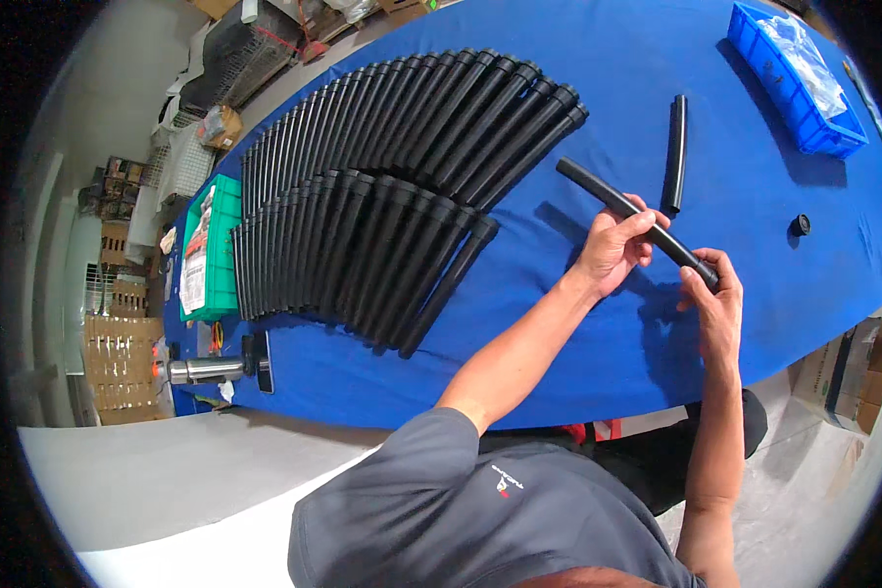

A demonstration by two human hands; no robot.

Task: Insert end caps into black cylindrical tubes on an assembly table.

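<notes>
A black tube (pixel 586 180) is held slantwise above the blue tablecloth. My left hand (pixel 613 247) is closed around its middle, with the fingers wrapped over it. At the lower right end, my right hand (pixel 714 306) grips the tube with thumb and fingers, hiding part of that end. Beyond my hands, a second black tube (pixel 676 157) lies on the cloth. A small black cap (pixel 800 225) rests to the right of my right hand, apart from it. To the left, many black tubes with wider ends (pixel 402 118) lie side by side in two rows.
At the far right stands a blue crate (pixel 784 88) with clear plastic bags in it. A green crate (pixel 227 250) with papers sits left of the rows. Near it are a steel flask (pixel 206 369) and a phone (pixel 264 363). Cardboard boxes (pixel 857 377) stand beyond the table's right edge.
</notes>
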